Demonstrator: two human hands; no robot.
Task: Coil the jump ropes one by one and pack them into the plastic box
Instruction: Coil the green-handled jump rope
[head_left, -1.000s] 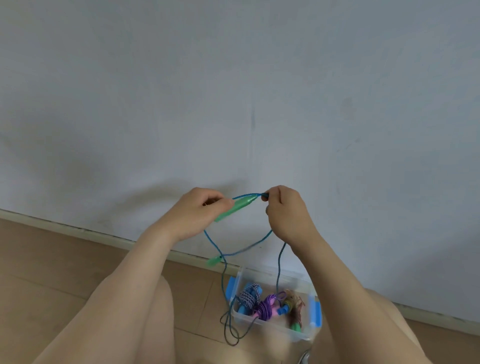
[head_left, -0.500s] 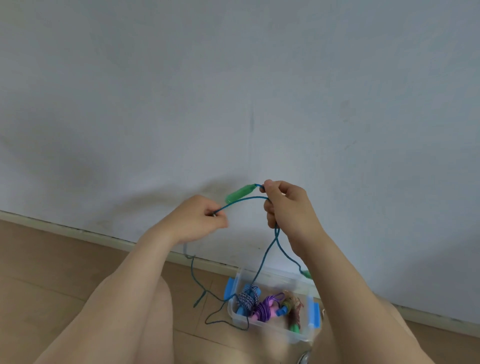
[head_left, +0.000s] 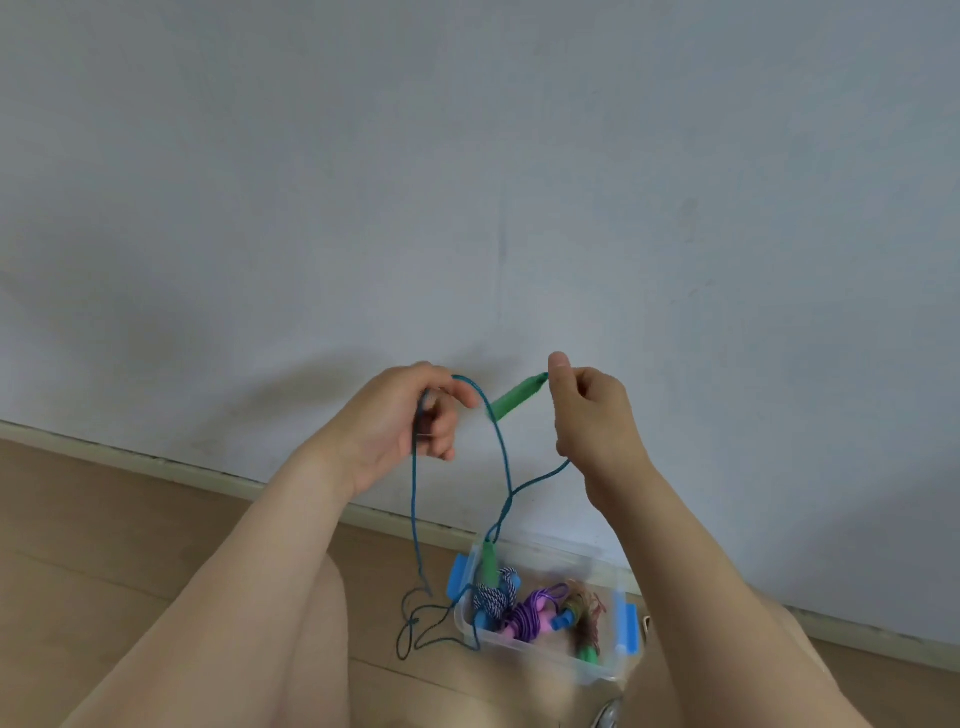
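Observation:
I hold a blue jump rope (head_left: 500, 451) with green handles up in front of the wall. My left hand (head_left: 410, 421) grips a loop of its cord. My right hand (head_left: 592, 415) pinches the cord at the tip of one green handle (head_left: 517, 397). The other green handle (head_left: 489, 564) dangles over the left end of the clear plastic box (head_left: 524, 647) on the floor. Slack cord (head_left: 415, 621) lies tangled on the floor left of the box. Inside the box lie several coiled ropes: a blue-white one (head_left: 493, 597), a purple one (head_left: 530, 613) and a brownish one (head_left: 584, 616).
The box has blue latches (head_left: 626, 626) at both ends and stands close to the baseboard (head_left: 208, 470) of a plain grey wall (head_left: 467, 182). My bare knees (head_left: 291, 649) frame the box on the wooden floor (head_left: 78, 519).
My hands have moved apart. The left hand lifted a cord loop; the upper green handle now points down-left from my right hand. The hanging handle swung left, over the box's left end.

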